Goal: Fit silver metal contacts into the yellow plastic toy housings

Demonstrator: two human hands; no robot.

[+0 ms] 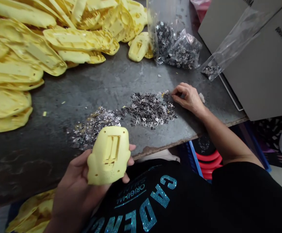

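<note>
My left hand is closed around the edges of a yellow plastic shell, held up near the table's front edge. A rectangular battery recess faces me, with small holes near the shell's corners. My right hand pinches at the right end of a pile of small dark metal pieces. Thumb and forefinger are together; whatever is between them is too small to make out. Left of that pile, partly behind the shell, lies a second heap of shinier metal pieces.
Stacked yellow shells cover the back left of the grey table. Clear bags of metal parts stand at the back, beside grey cartons on the right. More yellow pieces sit below the table at lower left.
</note>
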